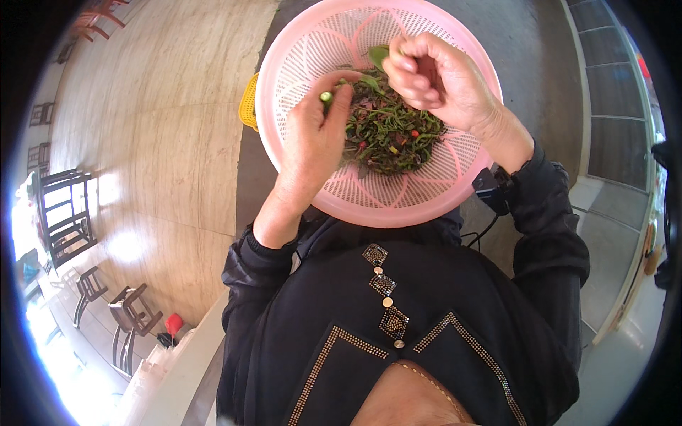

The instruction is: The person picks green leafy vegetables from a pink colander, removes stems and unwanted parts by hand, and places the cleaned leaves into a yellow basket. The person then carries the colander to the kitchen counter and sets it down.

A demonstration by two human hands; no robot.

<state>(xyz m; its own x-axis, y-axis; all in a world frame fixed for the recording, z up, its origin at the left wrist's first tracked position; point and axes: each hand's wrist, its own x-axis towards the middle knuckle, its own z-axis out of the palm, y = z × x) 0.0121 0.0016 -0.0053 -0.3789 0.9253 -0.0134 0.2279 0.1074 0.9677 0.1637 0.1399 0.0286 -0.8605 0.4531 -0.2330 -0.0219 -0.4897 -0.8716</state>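
Observation:
A round pink plastic colander (pixel 378 215) rests at my lap, with a heap of green and dark leafy scraps and stems (pixel 397 133) in it, a few small red bits among them. My left hand (pixel 317 125) is over the colander's left part, closed around a green stem (pixel 326 97) whose pale cut end shows. My right hand (pixel 439 80) is raised over the upper right part, its thumb and forefinger pinched together. A green leaf (pixel 378 56) sticks out beside its fingers and seems held by them; the pinch itself is partly hidden.
A yellow plastic basket (pixel 248 102) stands behind the colander's left rim. Dark wooden stools (pixel 136 311) and a dark rack-like frame (pixel 66 218) are at the left, with a red object (pixel 173 323) near them. A black device with a cable (pixel 491 191) is by my right forearm.

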